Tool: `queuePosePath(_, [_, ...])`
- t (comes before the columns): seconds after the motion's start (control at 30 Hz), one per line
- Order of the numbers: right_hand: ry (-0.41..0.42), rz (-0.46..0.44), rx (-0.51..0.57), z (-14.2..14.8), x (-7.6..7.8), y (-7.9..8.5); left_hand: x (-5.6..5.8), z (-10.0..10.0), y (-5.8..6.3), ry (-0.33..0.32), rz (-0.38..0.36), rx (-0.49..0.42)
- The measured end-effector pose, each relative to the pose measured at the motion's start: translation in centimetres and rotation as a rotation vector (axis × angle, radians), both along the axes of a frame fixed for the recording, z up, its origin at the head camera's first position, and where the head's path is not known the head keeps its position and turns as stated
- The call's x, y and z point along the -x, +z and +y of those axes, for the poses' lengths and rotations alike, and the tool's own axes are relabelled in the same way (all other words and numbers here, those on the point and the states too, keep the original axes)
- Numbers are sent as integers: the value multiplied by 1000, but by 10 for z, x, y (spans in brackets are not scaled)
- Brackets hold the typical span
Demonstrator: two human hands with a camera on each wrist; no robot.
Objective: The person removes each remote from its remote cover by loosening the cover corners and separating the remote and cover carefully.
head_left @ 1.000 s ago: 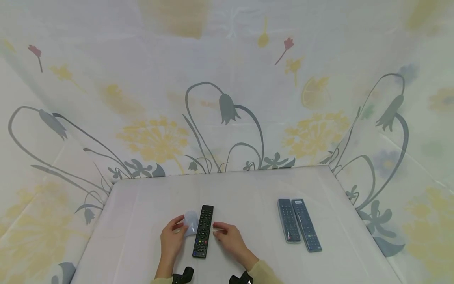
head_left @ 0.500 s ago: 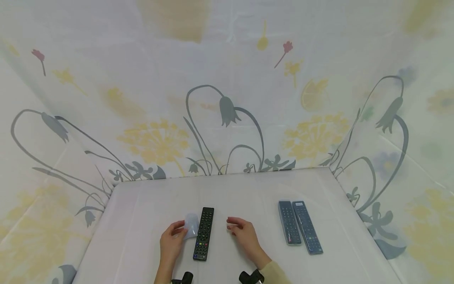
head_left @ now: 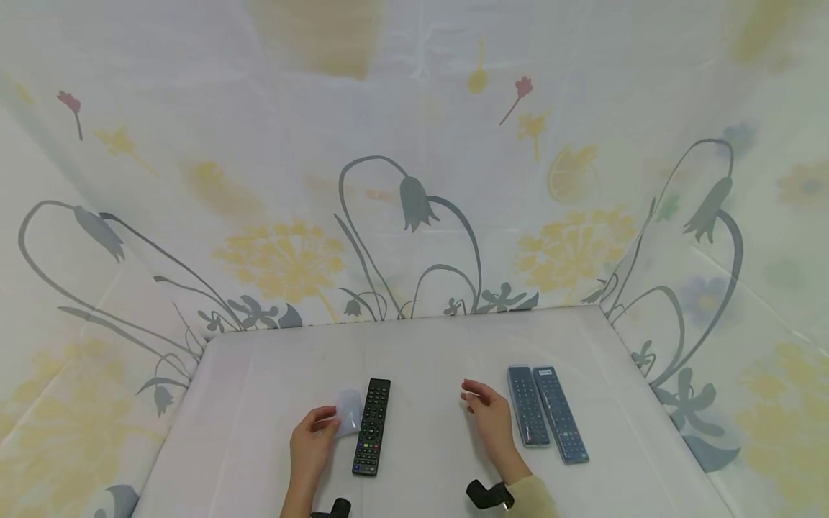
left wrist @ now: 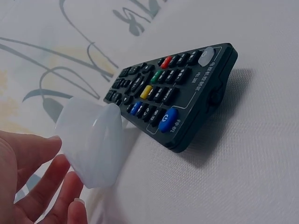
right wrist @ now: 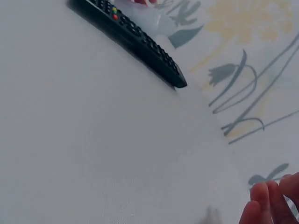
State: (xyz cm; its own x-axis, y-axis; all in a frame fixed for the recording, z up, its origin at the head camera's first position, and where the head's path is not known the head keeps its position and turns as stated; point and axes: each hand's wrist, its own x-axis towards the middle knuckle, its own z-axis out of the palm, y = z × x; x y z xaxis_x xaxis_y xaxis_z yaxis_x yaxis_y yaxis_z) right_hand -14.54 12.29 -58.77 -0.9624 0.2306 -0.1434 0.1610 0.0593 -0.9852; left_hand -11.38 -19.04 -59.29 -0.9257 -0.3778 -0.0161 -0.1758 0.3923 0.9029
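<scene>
A black remote control (head_left: 373,424) with several coloured buttons lies face up on the white table, left of the middle. Just left of it, my left hand (head_left: 311,444) pinches the edge of a soft, translucent whitish plastic piece (left wrist: 96,147) between thumb and fingers. Close up in the left wrist view, this piece stands bent beside the remote's long side. My right hand (head_left: 494,426) hovers farther right, fingers loosely bent with nothing between them. It is nearest to two dark remotes in clear plastic, one left (head_left: 528,406) and one right (head_left: 560,416).
The table (head_left: 272,367) is covered in pale cloth and meets flower-printed fabric walls (head_left: 414,237) at the back and both sides. Each wrist wears a black camera mount, such as the right one (head_left: 488,495).
My right hand has moved away from the black remote, rightward toward the two wrapped remotes. The left hand stays at the translucent piece, and the black remote lies in the same place.
</scene>
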Motion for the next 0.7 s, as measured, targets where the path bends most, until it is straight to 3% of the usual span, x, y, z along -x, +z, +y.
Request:
queuePosePath(0.37, [-188, 47, -290, 42, -6, -2, 0, -5, -1, -15, 1, -12])
queuePosePath(0.53, [-302, 154, -475, 54, -9, -8, -1, -4, 1, -10, 31, -6])
queuePosePath(0.7, [-335, 232, -552, 61, -12, -8, -3, -2, 6, -8, 27, -22])
